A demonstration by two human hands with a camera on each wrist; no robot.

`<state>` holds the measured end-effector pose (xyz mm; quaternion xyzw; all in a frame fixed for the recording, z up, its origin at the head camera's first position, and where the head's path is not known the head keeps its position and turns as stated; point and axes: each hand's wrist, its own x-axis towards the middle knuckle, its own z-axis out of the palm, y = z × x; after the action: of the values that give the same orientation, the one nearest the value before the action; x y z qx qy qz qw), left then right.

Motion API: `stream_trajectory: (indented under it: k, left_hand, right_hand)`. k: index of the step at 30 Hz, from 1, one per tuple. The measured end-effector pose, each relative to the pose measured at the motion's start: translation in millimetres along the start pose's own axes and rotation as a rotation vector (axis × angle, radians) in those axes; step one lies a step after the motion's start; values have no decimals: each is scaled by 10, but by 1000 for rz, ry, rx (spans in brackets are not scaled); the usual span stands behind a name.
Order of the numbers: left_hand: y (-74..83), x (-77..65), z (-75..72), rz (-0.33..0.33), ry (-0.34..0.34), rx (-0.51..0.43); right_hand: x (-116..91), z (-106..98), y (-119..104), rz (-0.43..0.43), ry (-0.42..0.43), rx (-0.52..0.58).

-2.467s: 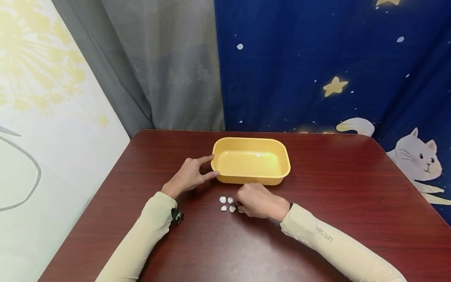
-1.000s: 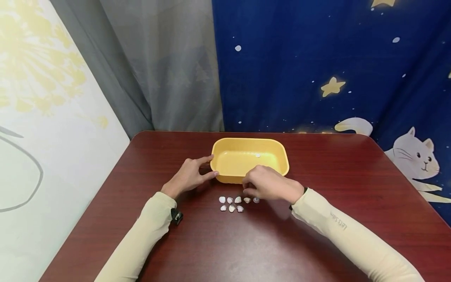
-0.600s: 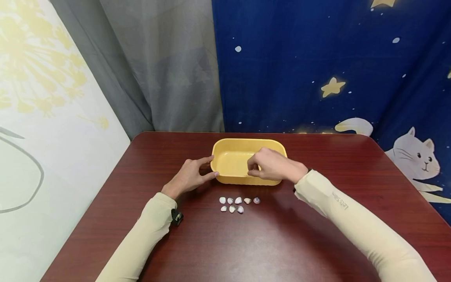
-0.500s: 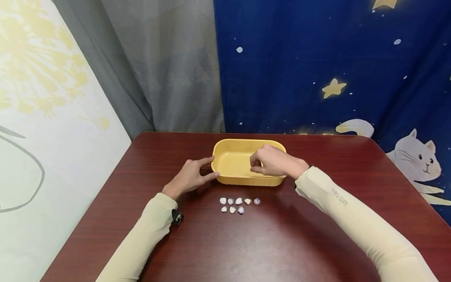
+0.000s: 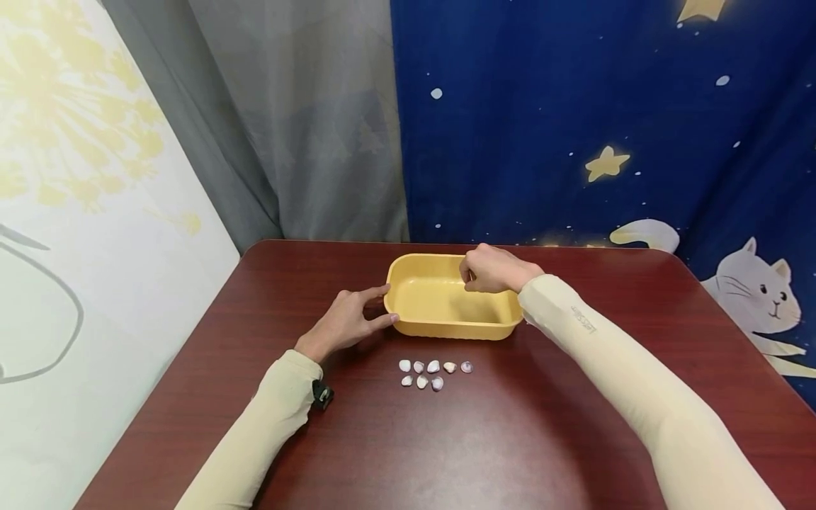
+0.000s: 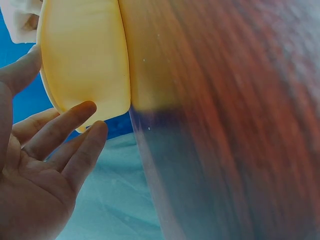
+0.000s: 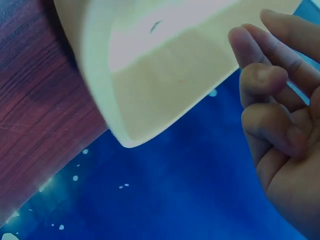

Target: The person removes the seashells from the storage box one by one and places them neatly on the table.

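Observation:
A yellow plastic tub (image 5: 440, 330) stands near the back of the table. My left hand (image 5: 344, 322) touches its left end, with the thumb at the near corner and the index finger farther along the rim. Its fingers (image 6: 82, 152) are extended in the left wrist view. Inside the tub, towards the back right, reaches my right hand (image 5: 497, 270). Its ring and little fingers are curled, and the thumb and index finger stand apart with nothing visible between them. Small pale seashells (image 5: 433, 366) lie in two rows in front of the tub, the near row shorter.
The dark red wooden table (image 5: 357, 439) extends around the tub. Behind its back edge hang a grey curtain (image 5: 331, 142) and a blue one (image 5: 510, 142) with stars. A white patterned wall (image 5: 95, 283) stands on the left.
My right hand has gone from the shells on the table, over the tub's near rim, to the back right inside. More shells show in the rows. The left hand stays at the tub.

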<state>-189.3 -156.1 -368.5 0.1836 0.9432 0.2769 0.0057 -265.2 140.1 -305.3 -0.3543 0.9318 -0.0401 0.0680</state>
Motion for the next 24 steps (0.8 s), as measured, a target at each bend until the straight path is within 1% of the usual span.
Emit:
stream_trajectory:
  k: [7,12,17,21,24]
  left_hand:
    - [-1,-2,9,-11,-2,5]
    - [-10,-9,17,-8,-3,2]
    - [-20,-10,30,-4,-2,-3]
    - [-21,0,27,9,3,-6]
    - [-24,2,16,8,7,-5]
  right_hand:
    - [184,77,54,81,-64,-44]
    - [321,112,44,185,-134,-71]
    - [427,102,11,259,-197,-74]
    - [485,110,10,333,-226,-82]
    - [524,149,16,383,-220,-98]
